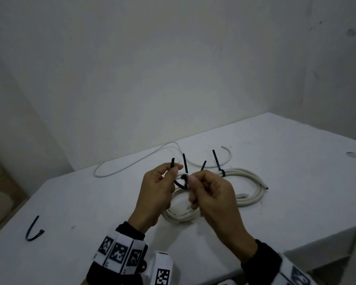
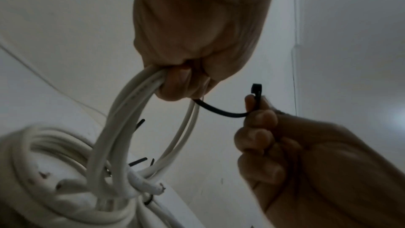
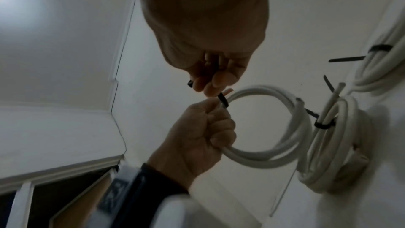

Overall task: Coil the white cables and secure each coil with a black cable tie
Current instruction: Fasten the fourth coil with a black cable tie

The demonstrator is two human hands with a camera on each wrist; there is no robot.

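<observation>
My left hand (image 1: 172, 170) grips a small white cable coil (image 2: 122, 119) that hangs from its fingers above the table. A black cable tie (image 2: 221, 112) runs from that hand across to my right hand (image 1: 193, 179), which pinches it near its head (image 2: 256, 89). The tie's tail (image 1: 172, 162) sticks up past the left fingers. In the right wrist view the right hand (image 3: 215, 84) pinches the tie (image 3: 223, 101) just above the left hand (image 3: 201, 136) and the coil (image 3: 287, 98). Part of the coil is hidden behind both hands in the head view.
Tied white coils (image 1: 251, 192) lie on the white table (image 1: 296, 171) under and right of my hands, their black tie tails (image 1: 215, 159) standing up. A loose white cable (image 1: 132, 161) lies along the far edge. A spare black tie (image 1: 34, 231) lies near left.
</observation>
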